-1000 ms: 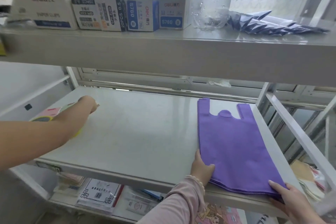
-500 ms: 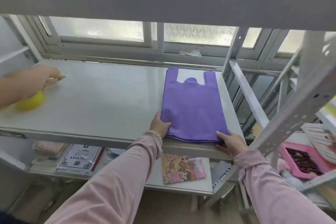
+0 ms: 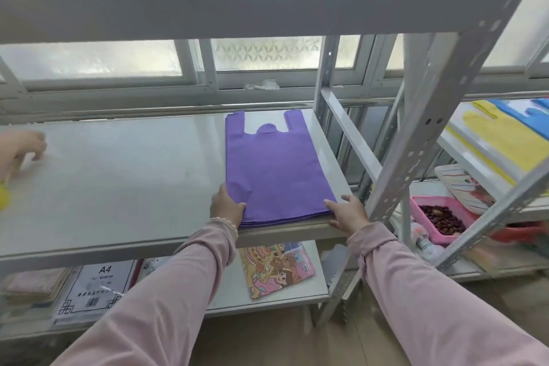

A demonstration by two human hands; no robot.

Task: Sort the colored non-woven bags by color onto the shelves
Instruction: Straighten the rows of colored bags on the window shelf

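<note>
2 hands [image 3: 227, 206] [image 3: 349, 214] flank purple bags [image 3: 273, 169], fingers [image 3: 328, 203] touching.

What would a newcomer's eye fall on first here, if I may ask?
The flat stack of purple non-woven bags stands out, lying at the right end of the grey metal shelf. The left hand and right hand touch its near corners. Yellow non-woven bags lie at the far right.

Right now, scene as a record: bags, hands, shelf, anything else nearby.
purple bags: flat stack, handles toward window, right end of middle shelf
left hand: touches stack's near-left corner
right hand: touches stack's near-right corner
other bags: yellow bags and blue bags on right-hand shelf
second person's hand: at middle shelf's far left, blurred
</note>
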